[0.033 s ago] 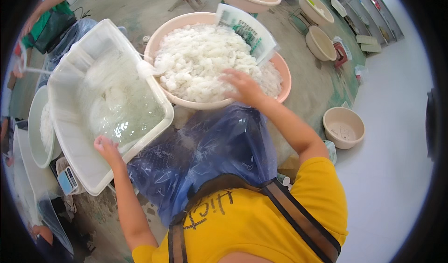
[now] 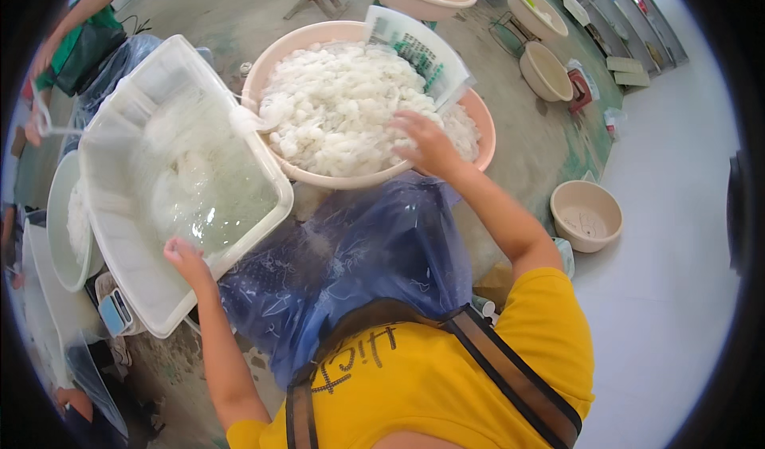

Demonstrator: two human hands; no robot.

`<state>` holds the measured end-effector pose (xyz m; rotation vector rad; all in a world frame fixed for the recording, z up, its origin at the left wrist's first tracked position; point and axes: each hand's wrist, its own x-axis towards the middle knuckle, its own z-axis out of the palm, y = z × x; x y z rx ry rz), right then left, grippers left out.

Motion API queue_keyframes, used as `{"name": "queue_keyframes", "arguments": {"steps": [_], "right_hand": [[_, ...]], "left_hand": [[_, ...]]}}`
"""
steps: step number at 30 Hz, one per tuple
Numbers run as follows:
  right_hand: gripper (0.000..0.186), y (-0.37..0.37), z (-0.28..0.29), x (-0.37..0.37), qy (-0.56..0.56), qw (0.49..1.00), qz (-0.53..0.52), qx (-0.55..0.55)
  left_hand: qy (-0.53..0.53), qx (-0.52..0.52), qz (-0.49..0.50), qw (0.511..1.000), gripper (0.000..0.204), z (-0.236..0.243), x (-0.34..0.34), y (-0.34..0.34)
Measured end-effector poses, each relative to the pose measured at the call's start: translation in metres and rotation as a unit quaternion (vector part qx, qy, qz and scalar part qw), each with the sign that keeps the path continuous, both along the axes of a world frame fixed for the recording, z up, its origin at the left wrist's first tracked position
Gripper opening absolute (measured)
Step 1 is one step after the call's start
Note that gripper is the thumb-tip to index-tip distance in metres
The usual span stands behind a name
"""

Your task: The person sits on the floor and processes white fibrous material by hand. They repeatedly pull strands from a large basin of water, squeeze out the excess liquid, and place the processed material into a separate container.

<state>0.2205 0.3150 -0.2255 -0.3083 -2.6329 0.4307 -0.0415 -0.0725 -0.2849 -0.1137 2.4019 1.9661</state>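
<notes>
At the near corner of a large white rectangular tub (image 2: 147,305), my left hand (image 2: 187,259) hangs over the water with its fingers drawn together; anything between them is too small to make out. Cloudy water fills the tub, and a pale fibrous mass (image 2: 187,166) lies in it. My right hand (image 2: 429,142) is over the near right side of a round peach basin (image 2: 486,142), fingers apart, holding nothing. That basin is heaped with soft white cocoon-like lumps (image 2: 343,102). A white printed sack (image 2: 422,50) with green marks stands in the heap. White fibre (image 2: 249,120) drapes over the tub's right rim.
A pale green basin (image 2: 62,242) with white material stands left of the tub, near a small blue-topped device (image 2: 115,312). Another person's arm (image 2: 80,15) is at the upper left. Several peach basins, one (image 2: 587,216) on the floor at right, stand around. A white wall (image 2: 677,290) borders the right.
My right hand has shifted slightly right over the basin. My left hand has barely moved. At the far left, the other person's hand has moved a little.
</notes>
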Motion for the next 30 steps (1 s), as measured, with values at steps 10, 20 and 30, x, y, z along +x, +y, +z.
{"name": "queue_keyframes", "arguments": {"steps": [10, 20, 30], "right_hand": [[0.048, 0.028, -0.052, 0.046, 0.109, 0.716, -0.378, -0.577], [0.111, 0.035, -0.071, -0.007, -0.084, 0.961, -0.257, -0.053], [0.108, 0.041, -0.054, -0.128, -0.213, 0.895, -0.373, -0.122]], "left_hand": [[0.145, -0.274, -0.1, 0.945, 0.032, 0.001, 0.026, 0.022], [0.137, -0.32, -0.1, 0.932, 0.031, 0.001, 0.024, 0.026], [0.107, -0.376, -0.102, 0.915, 0.03, 0.007, 0.032, 0.032]]}}
